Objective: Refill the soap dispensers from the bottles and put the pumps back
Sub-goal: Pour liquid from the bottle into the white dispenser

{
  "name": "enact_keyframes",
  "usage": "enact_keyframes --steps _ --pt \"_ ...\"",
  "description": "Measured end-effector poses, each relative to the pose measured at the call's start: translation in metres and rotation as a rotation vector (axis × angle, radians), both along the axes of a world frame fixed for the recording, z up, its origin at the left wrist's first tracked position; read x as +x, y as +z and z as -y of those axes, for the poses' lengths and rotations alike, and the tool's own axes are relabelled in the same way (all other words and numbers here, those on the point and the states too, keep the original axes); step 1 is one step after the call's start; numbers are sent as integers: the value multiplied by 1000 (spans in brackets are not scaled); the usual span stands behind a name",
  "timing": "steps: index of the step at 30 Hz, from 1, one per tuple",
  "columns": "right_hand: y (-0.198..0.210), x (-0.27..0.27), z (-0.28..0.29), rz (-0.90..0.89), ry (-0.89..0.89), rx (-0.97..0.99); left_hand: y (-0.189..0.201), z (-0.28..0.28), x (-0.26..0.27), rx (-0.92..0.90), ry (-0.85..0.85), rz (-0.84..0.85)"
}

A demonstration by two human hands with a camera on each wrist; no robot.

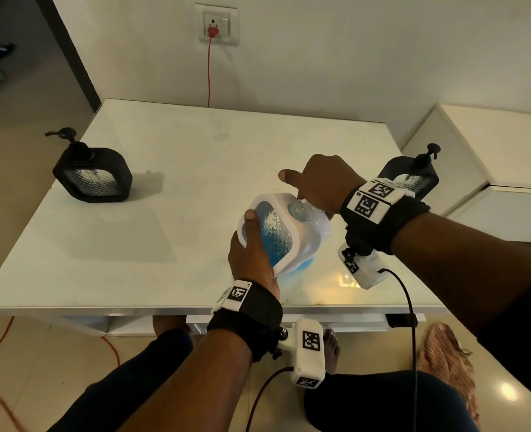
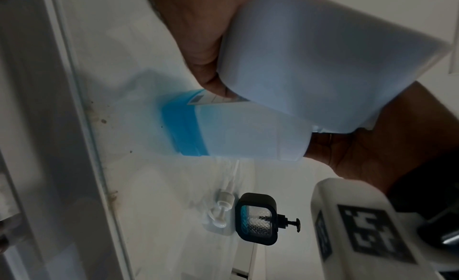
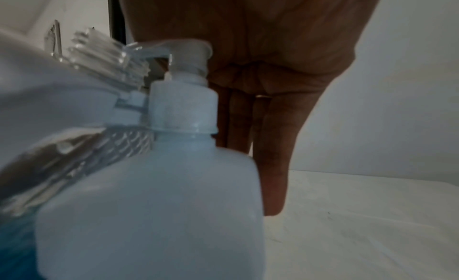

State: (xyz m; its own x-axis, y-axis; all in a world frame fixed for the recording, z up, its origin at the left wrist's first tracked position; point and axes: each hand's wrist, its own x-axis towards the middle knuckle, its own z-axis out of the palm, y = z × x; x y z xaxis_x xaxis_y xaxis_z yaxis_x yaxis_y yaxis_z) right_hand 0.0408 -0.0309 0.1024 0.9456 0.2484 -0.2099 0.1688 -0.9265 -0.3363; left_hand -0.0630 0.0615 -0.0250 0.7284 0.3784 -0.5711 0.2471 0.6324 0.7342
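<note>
I see a white table (image 1: 170,188) from above, with my 2 hands working near its front edge. My left hand (image 1: 251,257) grips a white soap dispenser (image 1: 276,232), fingers and thumb wrapped around its lower body, holding it tilted above the table with its clear threaded neck pointing up and to the right. Through its textured clear window I see blue liquid pooled at the lower end. My right hand (image 1: 317,185) hovers over that neck with the thumb stretched out to the left; in the right wrist view its fingers (image 3: 273,156) point straight down, so this hand looks spread and relaxed, and I cannot tell whether it touches anything. Just beside the dispenser, under the right hand, stands a white refill bottle (image 3: 154,215) on the table, its white pump (image 3: 183,72) seated on top and blue liquid low inside. A separate white pump (image 2: 223,207) with a long tube lies flat on the table further right. 2 black dispensers stand upright with pumps on: 1 at the far left (image 1: 92,173), 1 at the right edge (image 1: 413,176) behind my right wrist.
</note>
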Motion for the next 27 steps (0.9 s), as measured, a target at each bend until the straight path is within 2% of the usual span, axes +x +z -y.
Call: enact_keyframes --steps 8,14,21,27 --pt "3 3 3 -105 -2 35 3 1 -1 -6 -9 5" --pt "-1 5 2 -23 23 -61 0 1 1 -36 21 -9" --pt "4 2 3 -75 1 27 0 2 2 -48 33 6" --pt "1 2 0 -7 -1 -8 0 1 2 -32 37 7"
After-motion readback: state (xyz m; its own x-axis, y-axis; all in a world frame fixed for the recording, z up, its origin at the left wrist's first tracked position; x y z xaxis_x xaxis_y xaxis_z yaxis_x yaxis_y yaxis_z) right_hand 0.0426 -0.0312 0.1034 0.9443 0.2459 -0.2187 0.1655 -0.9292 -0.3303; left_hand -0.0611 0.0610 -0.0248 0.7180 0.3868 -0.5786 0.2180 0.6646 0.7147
